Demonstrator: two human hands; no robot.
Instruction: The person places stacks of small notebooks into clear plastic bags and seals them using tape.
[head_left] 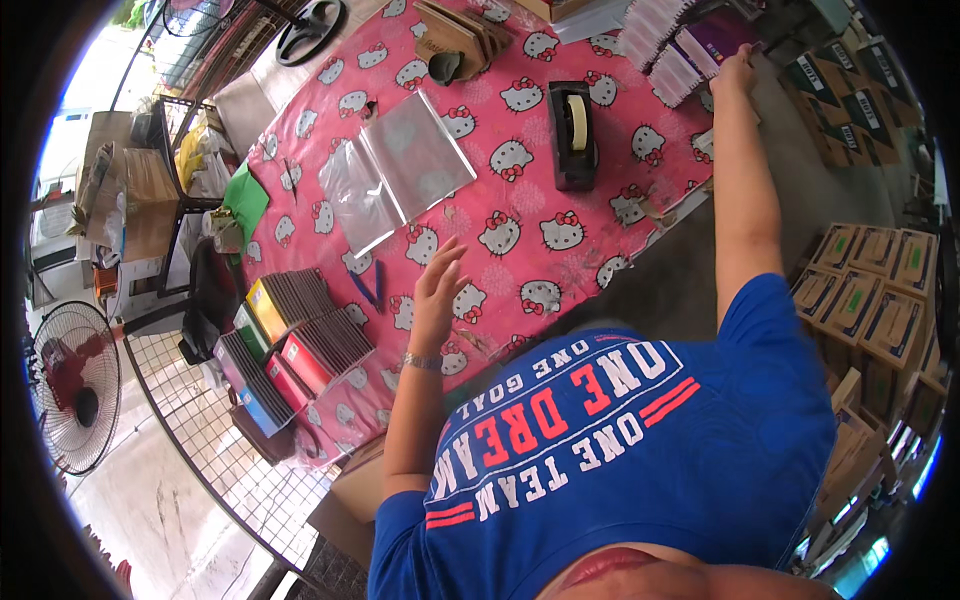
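My right hand (735, 75) reaches to the far right of the table, its fingers closed at the edge of a purple booklet (712, 42). Beside that booklet lie stacks of white spiral-edged pads (655, 30). My left hand (438, 290) hovers over the near part of the table, fingers apart and nothing in it. Beyond it a clear plastic cover (425, 150) lies spread flat. A black tape dispenser (560, 150) with a pale roll stands right of the cover. Blue-handled pliers or cutters (370, 288) rest left of my left hand.
A pink cartoon-print cloth covers the table (500, 290). Stacked notebooks (310, 340) with coloured covers sit at its left edge, near a green sheet (247, 203). Brown boards (455, 35) stand at the back. Cartons (865, 290) pile up at right; a fan (78, 385) is far left.
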